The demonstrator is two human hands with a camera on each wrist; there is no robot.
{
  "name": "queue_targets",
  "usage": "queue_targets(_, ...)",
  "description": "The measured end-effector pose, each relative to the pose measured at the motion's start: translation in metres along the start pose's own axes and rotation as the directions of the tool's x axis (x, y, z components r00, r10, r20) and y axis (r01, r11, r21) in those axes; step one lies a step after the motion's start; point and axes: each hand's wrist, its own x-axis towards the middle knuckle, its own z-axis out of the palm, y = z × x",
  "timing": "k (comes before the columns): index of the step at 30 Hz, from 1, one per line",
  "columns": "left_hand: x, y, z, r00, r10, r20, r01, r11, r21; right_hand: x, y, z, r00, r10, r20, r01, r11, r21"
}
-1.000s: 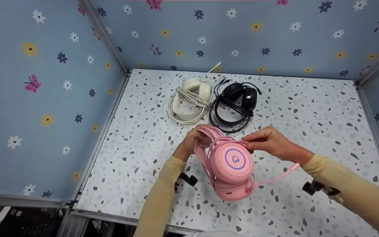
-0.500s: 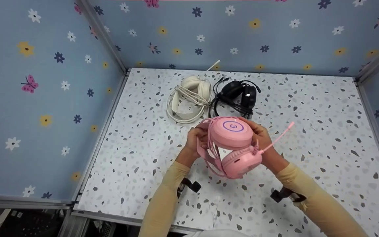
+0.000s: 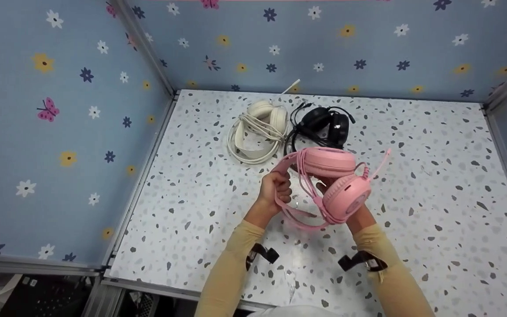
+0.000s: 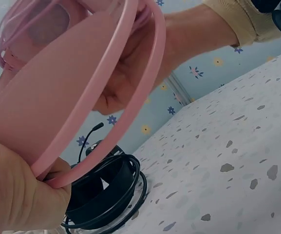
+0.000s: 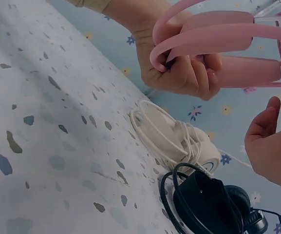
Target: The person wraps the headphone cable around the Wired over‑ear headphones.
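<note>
A pink headset (image 3: pixel 348 200) with a boom microphone and its cable wound around it is raised over the table. My left hand (image 3: pixel 275 191) grips its headband, fingers curled around the band, as the right wrist view also shows. Behind the ear cups, my right hand (image 5: pixel 274 146) holds the headset on its cup side; in the head view the cups hide most of that hand. Beyond the pink headset lie a white headset (image 3: pixel 278 119) with a bundled cable and a black headset (image 3: pixel 338 127), partly covered by the pink one in the head view.
The speckled white table (image 3: pixel 434 211) is bounded by a flowered blue back panel (image 3: pixel 337 48) and side panels on metal frames. Dark items (image 3: pixel 46 295) show below the table's front left edge.
The right hand has moved from pinching near the upper ear cup to behind the cups. The headset has turned, its cups and microphone swinging up and away from me.
</note>
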Motion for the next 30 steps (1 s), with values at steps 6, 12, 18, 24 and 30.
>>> queue_targets(6,0.0,-0.005,0.001,0.999,0.008,-0.04,-0.008,1.0,0.002,0.0,-0.038,0.093,0.998,-0.03,-0.053,0.046,0.948,0.315)
queue_targets(12,0.004,-0.005,0.0,0.996,0.085,-0.034,-0.085,0.996,0.009,-0.025,-0.013,0.055,0.918,0.087,-0.386,0.113,0.877,0.467)
queue_targets(18,0.009,-0.002,0.005,0.985,0.14,-0.101,-0.135,0.989,0.054,-0.051,-0.008,0.06,0.807,-0.199,-0.556,0.109,0.976,-0.191)
queue_targets(24,0.022,0.006,0.015,0.971,0.183,-0.152,-0.169,0.981,0.097,-0.038,-0.021,0.07,0.753,-0.317,-0.577,-0.047,0.848,-0.527)
queue_targets(30,0.04,0.012,0.026,0.948,0.243,-0.203,-0.215,0.965,0.153,-0.009,-0.029,0.054,0.723,-0.334,-0.605,-0.152,0.777,-0.611)
